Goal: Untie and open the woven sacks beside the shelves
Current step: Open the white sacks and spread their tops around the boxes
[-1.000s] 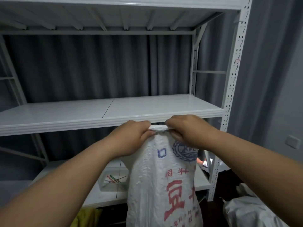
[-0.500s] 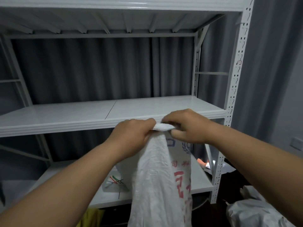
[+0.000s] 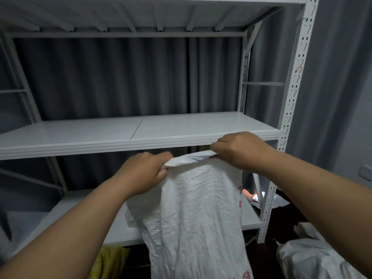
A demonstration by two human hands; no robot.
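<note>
While I hold the crumpled white woven plastic sack (image 3: pixel 197 214) up by its mouth in front of the shelving, the step in hand looks to be the opening itself: I see no tie or cord on the top hem, so I judge the untying done. My left hand (image 3: pixel 144 174) has its fingers curled round the near-left end of the hem, and my right hand (image 3: pixel 239 150) pinches the hem's other end a little higher and further back. The strip of mouth stretched between them shows a narrow pale gap, though I cannot say for sure whether the two layers have parted or the edge is only folded over.

The sack hangs straight down from both grips, its body below and between my forearms, with red printing just showing along its right edge and near the bottom.

Next, I think, each hand must take one layer only and draw them apart front to back; pulling sideways would merely keep the mouth flat.

Behind the sack runs the white metal shelf board (image 3: pixel 100 135) of the grey-white rack, level with my right hand. Low to the right lies another white woven sack (image 3: pixel 314 260), and something yellow (image 3: pixel 108 262) sits under the lower shelf.
</note>
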